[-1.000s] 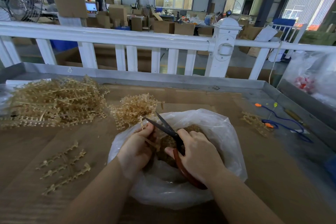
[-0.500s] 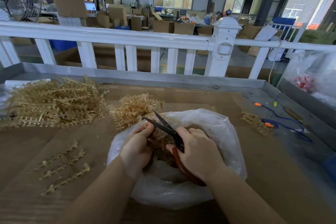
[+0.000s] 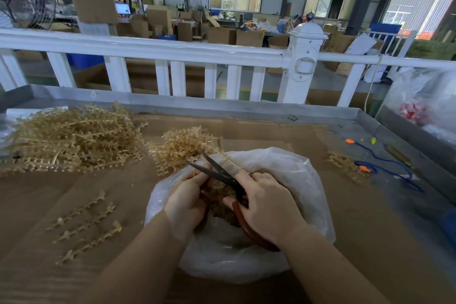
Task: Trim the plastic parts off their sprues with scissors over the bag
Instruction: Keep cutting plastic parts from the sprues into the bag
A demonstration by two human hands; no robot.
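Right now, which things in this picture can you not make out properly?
Head view only:
- Sprue in the left hand: mostly hidden by the fingers and the bag.
- Scissors handles: covered by the right hand.
- Trimmed parts in the bag: a blurred brown mass.
- Red things in the clear bag, far right: blurred by plastic.
- Blue object: cut off by the right edge.

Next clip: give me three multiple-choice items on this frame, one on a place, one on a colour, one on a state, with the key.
1. Where does the biggest pile of sprues lie?
A. far left of the table
B. inside the bag
C. on the railing

2. What colour are the scissors' handles?
A. blue
B. reddish-brown
C. white

3. How do the blades stand?
A. closed
B. apart
C. hidden

Key: 1 A, it lies left of the plastic bag; 2 B, seen under the right hand; 3 B, tips spread beside the left hand.
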